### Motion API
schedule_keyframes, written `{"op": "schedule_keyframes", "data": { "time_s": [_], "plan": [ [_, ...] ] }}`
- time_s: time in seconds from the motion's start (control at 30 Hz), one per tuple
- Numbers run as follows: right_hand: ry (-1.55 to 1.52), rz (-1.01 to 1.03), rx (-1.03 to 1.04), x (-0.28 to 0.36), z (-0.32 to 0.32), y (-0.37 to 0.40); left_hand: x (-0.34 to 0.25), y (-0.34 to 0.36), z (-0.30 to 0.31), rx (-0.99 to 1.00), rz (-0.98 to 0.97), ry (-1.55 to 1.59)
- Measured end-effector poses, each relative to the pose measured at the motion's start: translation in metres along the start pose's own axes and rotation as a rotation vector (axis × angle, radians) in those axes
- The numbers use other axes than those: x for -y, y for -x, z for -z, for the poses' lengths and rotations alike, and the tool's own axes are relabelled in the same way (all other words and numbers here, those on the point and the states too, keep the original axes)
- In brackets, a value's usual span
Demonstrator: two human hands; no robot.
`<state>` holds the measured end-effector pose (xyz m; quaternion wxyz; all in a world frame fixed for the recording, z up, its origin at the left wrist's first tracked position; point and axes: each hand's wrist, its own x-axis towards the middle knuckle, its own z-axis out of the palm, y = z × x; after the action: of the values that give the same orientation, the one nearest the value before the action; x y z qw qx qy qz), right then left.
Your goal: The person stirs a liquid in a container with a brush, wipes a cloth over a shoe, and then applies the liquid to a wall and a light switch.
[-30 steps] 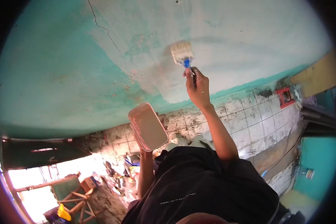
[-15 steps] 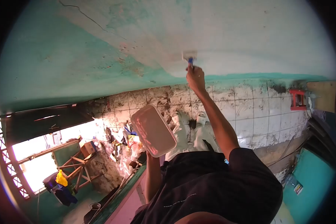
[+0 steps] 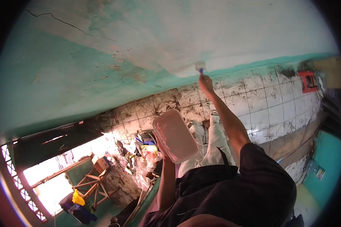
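A paintbrush (image 3: 201, 70) with a blue part near its blurred bristles is gripped in my right hand (image 3: 205, 84), fingers wrapped round the handle. Its bristles lie against the wall (image 3: 231, 34), low down, close above the green strip along the bottom. That wall carries whitish paint over green. On the other side, my left hand (image 3: 164, 152) holds a rectangular plastic tub (image 3: 176, 136) by its side, in front of my body. The tub looks pale pink inside; most of my left fingers are hidden behind it.
Stained white tiles (image 3: 254, 100) cover the floor under my feet. A red stool-like object (image 3: 308, 82) stands at the right near the wall. Plastic bags and clutter (image 3: 147, 151) lie at the left, by a wooden frame (image 3: 94, 181) and a cardboard box (image 3: 101, 164).
My right hand has brought the brush down the wall, nearer the bottom edge. The tub sits further right in view, and the whole view has tilted.
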<state>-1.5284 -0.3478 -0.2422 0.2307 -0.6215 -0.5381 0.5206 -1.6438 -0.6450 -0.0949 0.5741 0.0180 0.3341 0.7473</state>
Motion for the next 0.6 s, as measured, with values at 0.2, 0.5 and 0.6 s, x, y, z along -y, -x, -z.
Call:
{"op": "schedule_keyframes", "data": {
  "time_s": [0.2,0.5,0.6],
  "plan": [
    [-0.16,0.552,-0.139,0.185,0.057,0.099,0.005,0.003,0.014,-0.008,0.067,0.051],
    [0.37,0.124,0.047,-0.071,-0.013,-0.028,-0.001,0.025,0.043,-0.021,0.077,0.031],
    [0.361,0.209,0.038,-0.037,0.018,-0.01,-0.003,0.018,0.04,-0.024,0.089,0.028]
  ]
}}
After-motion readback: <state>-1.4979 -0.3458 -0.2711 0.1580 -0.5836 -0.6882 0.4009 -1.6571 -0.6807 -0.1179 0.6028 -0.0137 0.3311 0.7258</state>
